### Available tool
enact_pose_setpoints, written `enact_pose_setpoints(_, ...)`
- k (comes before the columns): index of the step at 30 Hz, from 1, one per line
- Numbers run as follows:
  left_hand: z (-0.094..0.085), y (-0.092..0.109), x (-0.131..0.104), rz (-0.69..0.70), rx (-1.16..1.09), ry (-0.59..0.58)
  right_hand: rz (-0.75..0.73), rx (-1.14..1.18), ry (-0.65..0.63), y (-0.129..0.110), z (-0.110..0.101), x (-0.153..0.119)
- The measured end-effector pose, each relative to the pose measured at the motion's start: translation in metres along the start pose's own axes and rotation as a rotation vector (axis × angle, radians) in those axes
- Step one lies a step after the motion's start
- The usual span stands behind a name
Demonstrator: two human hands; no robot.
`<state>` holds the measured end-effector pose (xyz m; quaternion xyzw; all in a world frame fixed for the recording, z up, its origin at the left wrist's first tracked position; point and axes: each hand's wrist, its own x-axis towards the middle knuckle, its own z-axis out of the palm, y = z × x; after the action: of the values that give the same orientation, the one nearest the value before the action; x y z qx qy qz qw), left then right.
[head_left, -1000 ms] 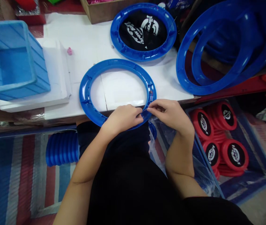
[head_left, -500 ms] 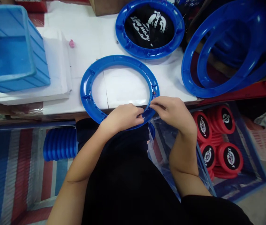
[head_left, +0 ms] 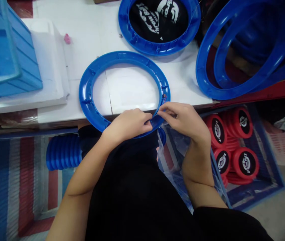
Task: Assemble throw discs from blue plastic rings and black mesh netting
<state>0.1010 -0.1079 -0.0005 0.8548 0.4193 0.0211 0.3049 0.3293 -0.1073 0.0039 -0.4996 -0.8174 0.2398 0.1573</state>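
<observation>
A blue plastic ring (head_left: 86,93) lies in front of me, its near side jutting over the table edge. My left hand (head_left: 131,124) is closed on the ring's near rim, fingers curled over it. Right beside it, my right hand (head_left: 180,118) pinches at the ring's right near part with thumb and forefinger. What sits between those fingertips is too small to make out. A small part with a red wire (head_left: 164,97) rests in the ring's channel just above my right fingers.
Behind lies another blue ring (head_left: 157,50) around black printed fabric (head_left: 142,26). More blue rings (head_left: 205,73) lean at the right. A light-blue bin (head_left: 24,50) stands on white foam (head_left: 53,63) at left. Red discs (head_left: 245,162) fill a crate (head_left: 270,187) below; stacked blue rings (head_left: 63,152) lie lower left.
The view has shifted slightly, so the bin and ring appear further left and higher. Both hands keep their places on the ring, with only slight finger movement.
</observation>
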Motion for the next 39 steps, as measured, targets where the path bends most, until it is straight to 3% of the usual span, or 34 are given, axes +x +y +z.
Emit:
enact_pose_setpoints(5,0.0,-0.001,0.0,0.012,0.004,-0.007,-0.114,-0.264,0.059,0.004,0.009,-0.003)
enact_pose_setpoints(11,0.0,-0.001,0.001,0.005,0.021,-0.005,-0.061,-0.364,0.178,0.005,0.033,-0.014)
enact_pose_setpoints(16,0.002,-0.001,0.003,0.004,0.022,0.004,-0.011,-0.405,0.228,-0.006,0.041,-0.019)
enact_pose_setpoints(24,-0.007,-0.002,-0.006,-0.004,0.051,-0.002,0.129,-0.363,0.203,-0.023,0.032,-0.018)
enact_pose_setpoints(32,0.012,0.03,0.008,-0.111,0.157,0.121,0.22,-0.228,0.252,-0.026,0.032,-0.018)
enact_pose_setpoints(35,0.015,0.029,0.011,-0.13,0.149,0.136,0.191,-0.084,0.166,-0.02,0.019,-0.018)
enact_pose_setpoints(39,0.011,0.02,0.008,-0.123,0.108,0.149,0.035,0.046,0.055,-0.011,-0.002,-0.013)
